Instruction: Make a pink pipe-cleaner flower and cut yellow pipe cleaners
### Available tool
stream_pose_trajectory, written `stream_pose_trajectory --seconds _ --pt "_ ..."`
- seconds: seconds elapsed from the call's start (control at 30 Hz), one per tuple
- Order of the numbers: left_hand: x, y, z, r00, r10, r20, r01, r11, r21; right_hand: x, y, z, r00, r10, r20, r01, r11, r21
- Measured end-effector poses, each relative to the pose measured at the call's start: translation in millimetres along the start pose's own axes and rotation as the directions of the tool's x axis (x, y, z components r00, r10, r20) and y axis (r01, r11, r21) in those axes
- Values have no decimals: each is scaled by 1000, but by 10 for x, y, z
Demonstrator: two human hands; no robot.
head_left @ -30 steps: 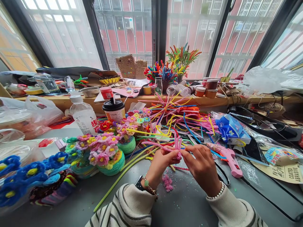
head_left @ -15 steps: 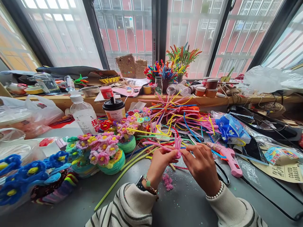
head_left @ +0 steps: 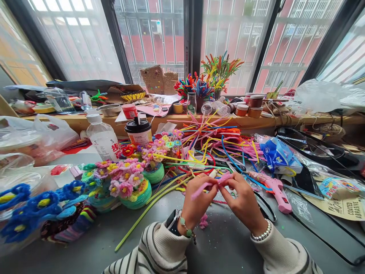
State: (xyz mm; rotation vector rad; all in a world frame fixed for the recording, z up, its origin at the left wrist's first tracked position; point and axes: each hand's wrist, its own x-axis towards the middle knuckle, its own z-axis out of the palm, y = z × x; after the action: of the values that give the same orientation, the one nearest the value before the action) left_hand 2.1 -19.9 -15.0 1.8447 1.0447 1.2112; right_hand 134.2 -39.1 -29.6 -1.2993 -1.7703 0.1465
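Observation:
Pink pipe cleaners point(head_left: 201, 190) are pinched between both hands above the grey table, one end sticking out past the left fingers. My left hand point(head_left: 197, 198) is closed on them, thumb and forefinger meeting the other hand's fingertips. My right hand point(head_left: 242, 199) is closed on the same pink piece from the other side; its exact shape is partly hidden by the fingers. Below the hands lies a small pink fuzzy piece point(head_left: 203, 221) on the table. A pink glue gun point(head_left: 275, 190) rests to the right of my right hand.
Pots of pipe-cleaner flowers point(head_left: 128, 179) stand at the left, beside a clear bottle point(head_left: 102, 139) and a lidded cup point(head_left: 138, 133). Loose coloured pipe cleaners point(head_left: 211, 140) heap up behind the hands. A blue packet point(head_left: 279, 154) and the glue gun's black cord point(head_left: 322, 238) lie at the right.
The pink bunch that stood upright between my fingers has turned, and a pink end now points down to the left. Both hands have tilted and drawn their fingertips together.

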Motion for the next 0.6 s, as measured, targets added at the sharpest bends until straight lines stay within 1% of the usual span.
stream_pose_trajectory --seconds 0.07,0.1,0.13,0.17,0.23,0.27,0.3,0.33,0.37,0.4,0.43,0.5,0.57,0.6 --pt "-7 4 -5 998 64 30 -66 995 78 17 -3 -9 993 111 39 -116 981 157" --pt "-9 3 -7 995 81 50 -86 991 104 26 -4 -13 981 180 71 -191 953 237" --pt "-11 1 -8 993 91 72 -99 988 118 33 -5 -17 959 257 119 -282 906 314" --pt "-13 -2 -7 991 96 89 -107 987 120 38 -4 -20 924 339 180 -383 839 387" --pt "-19 -8 -3 988 104 111 -115 989 98 39 1 -27 824 471 313 -565 649 510" --pt "-23 -8 0 987 109 119 -119 990 81 35 4 -32 774 507 378 -628 538 562" --pt "-27 -6 2 985 116 125 -125 990 67 30 8 -39 734 526 430 -666 434 607" --pt "-30 1 2 984 125 130 -133 989 57 24 11 -47 710 530 464 -681 348 644" --pt "-31 12 0 982 132 133 -139 989 48 20 14 -57 701 525 482 -681 291 673" --pt "-30 25 -5 983 133 124 -139 990 36 17 15 -69 703 512 493 -674 261 691" --pt "-27 39 -11 987 129 100 -131 991 20 16 16 -82 711 496 498 -668 255 699" --pt "-14 63 -27 995 91 31 -90 995 -42 22 18 -109 735 454 504 -655 281 702" --pt "1 70 -42 1000 22 -16 -24 990 -138 35 20 -132 748 420 514 -646 284 708" --pt "8 67 -47 1000 -14 -19 10 983 -185 42 21 -140 751 416 512 -641 274 717"
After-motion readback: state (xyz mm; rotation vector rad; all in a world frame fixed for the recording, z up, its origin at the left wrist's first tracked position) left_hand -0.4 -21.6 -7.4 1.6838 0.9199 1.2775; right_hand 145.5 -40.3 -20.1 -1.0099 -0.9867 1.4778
